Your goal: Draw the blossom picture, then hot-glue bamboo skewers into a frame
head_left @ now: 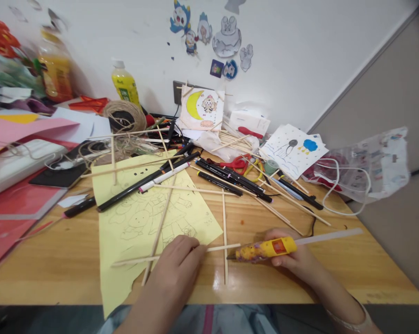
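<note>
My left hand is closed over a thin wooden stick lying crosswise near the table's front edge. Two upright sticks cross it: a left stick over yellow paper, and a right stick on bare wood. A top stick spans them, so the sticks outline a square. My right hand grips a yellow hot glue gun, its dark nozzle at the lower right crossing. A translucent glue stick protrudes from the gun's back. Pencil drawings cover the yellow paper.
Black markers, red-handled scissors and loose sticks lie behind the square. A twine roll, a yellow-labelled bottle and a moon picture stand by the wall. A plastic bag sits at right, a white power strip at left.
</note>
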Motion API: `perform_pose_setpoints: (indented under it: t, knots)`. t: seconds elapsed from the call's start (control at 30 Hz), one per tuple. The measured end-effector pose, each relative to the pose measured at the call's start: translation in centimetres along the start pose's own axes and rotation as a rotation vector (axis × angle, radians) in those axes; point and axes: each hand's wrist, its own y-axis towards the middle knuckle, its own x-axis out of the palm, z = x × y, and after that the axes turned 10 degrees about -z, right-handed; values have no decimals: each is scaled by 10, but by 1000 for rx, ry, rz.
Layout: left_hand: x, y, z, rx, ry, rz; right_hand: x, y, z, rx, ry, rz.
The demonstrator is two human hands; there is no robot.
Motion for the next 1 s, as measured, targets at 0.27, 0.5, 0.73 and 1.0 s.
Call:
perform_pose_setpoints:
  t: [0.27, 0.5, 0.73, 1.0]
  knots:
    - [-1, -1, 1, -30, -16, -45, -1, 1, -3, 6, 4, 5]
    - [0, -1, 0, -15, -10, -60, -1, 3, -6, 20, 37, -25]
    - [-1, -1, 0, -12, -18, -31, -1, 2, -4, 6, 21, -5]
    - [-1, 0, 1, -30, -18, -43, -1, 0, -1, 23, -22, -7]
